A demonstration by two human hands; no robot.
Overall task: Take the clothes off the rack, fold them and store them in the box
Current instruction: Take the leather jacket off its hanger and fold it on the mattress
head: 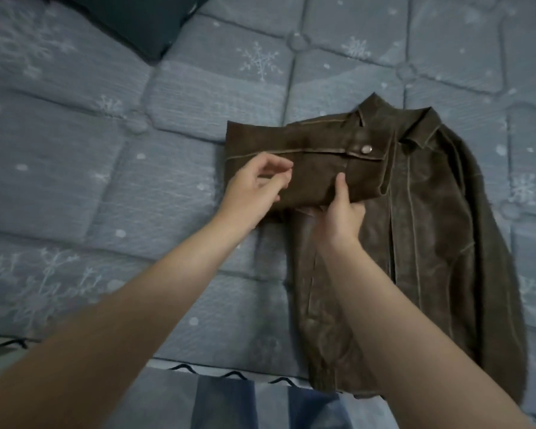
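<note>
A dark brown jacket (430, 230) lies flat on the bed, collar at the far end and hem toward me. Its left sleeve (291, 140) is folded sideways across the chest and sticks out to the left. My right hand (342, 218) pinches the lower edge of that sleeve, thumb on top. My left hand (257, 187) hovers over the sleeve's cuff end with its fingers loosely curled and apart, holding nothing. No rack and no box are in view.
The jacket rests on a blue-grey quilted mattress (136, 181) with snowflake prints. A dark pillow (136, 20) lies at the far left corner. The bed's near edge (217, 371) runs along the bottom, with striped blue fabric (260, 400) below it.
</note>
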